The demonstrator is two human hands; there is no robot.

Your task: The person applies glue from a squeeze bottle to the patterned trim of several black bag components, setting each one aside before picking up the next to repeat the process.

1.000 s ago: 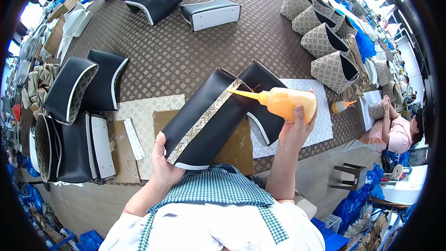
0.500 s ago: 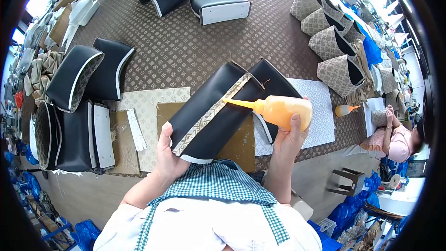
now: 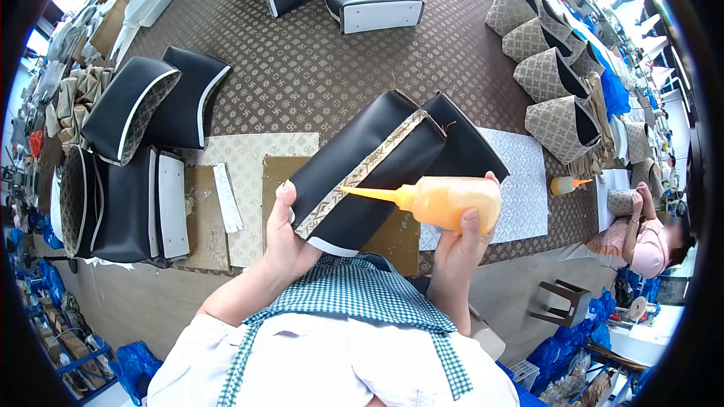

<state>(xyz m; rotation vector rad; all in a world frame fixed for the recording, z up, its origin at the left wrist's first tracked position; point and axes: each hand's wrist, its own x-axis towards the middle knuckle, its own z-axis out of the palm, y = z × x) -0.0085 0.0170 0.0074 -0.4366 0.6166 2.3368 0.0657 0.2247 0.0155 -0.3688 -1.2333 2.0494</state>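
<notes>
My left hand is closed around the lower end of a black bag body, thumb on its near side. A patterned beige strip runs lengthwise along the piece, which lies tilted. In my right hand is an orange glue bottle, gripped round its body and held sideways. Its long thin nozzle points left, and the tip is at the strip, touching or just above it. Behind, another black bag piece is partly covered by the held one.
More black bag bodies stand at the left, others at the far side. Patterned bag pieces line the right. A second glue bottle lies near the right edge. Beyond it sits another person. A stool stands on the floor.
The nozzle tip has moved down along the strip toward my left hand, the bottle shifting slightly down and left. The view has shifted a little, and the bag body stays in my left hand.
</notes>
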